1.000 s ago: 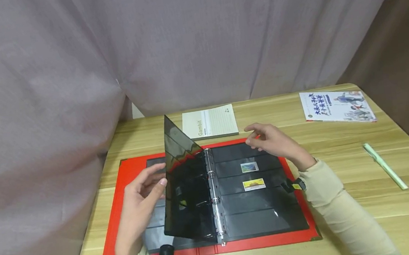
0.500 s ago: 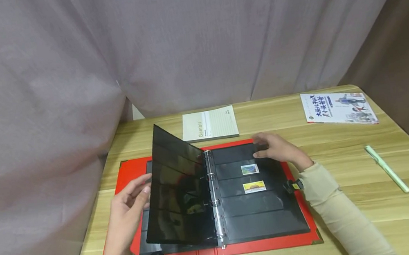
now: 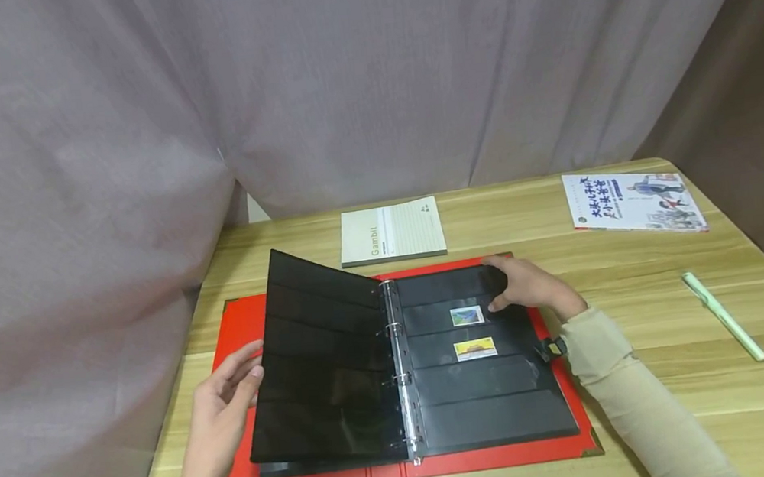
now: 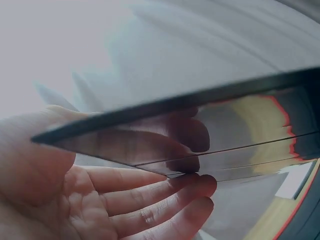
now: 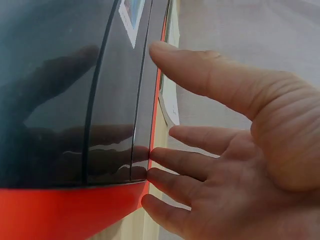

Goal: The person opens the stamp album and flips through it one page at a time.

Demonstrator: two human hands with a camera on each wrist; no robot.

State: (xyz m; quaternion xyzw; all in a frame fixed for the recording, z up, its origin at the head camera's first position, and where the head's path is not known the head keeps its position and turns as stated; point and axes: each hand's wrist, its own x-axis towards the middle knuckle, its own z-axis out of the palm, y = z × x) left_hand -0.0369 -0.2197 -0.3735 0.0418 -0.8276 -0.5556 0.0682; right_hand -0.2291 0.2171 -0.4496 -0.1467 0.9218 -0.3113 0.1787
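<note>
A red stamp album [image 3: 492,454] lies spread on the table, its black pocket pages on metal rings [image 3: 401,367]. One black page [image 3: 327,359] stands tilted to the left of the rings. My left hand [image 3: 216,416] is at that page's outer edge; in the left wrist view its fingers [image 4: 150,205] stretch out against the page's underside. My right hand [image 3: 532,285] reaches over the upper right corner of the right page [image 3: 479,383], thumb and fingers spread. Two stamps sit in that page's pockets: a blue-green stamp [image 3: 467,316] and a yellow stamp [image 3: 475,348] below it.
Behind the album lies a cream notebook [image 3: 391,231]. A white illustrated booklet [image 3: 634,203] is at the back right, with a light green pen [image 3: 724,317] in front of it. Grey curtains [image 3: 367,79] hang behind the wooden table [image 3: 635,283].
The black page has swung leftward and lower, my left hand moving left with it. My right hand has come down from above the album's back edge to the right page's upper right corner.
</note>
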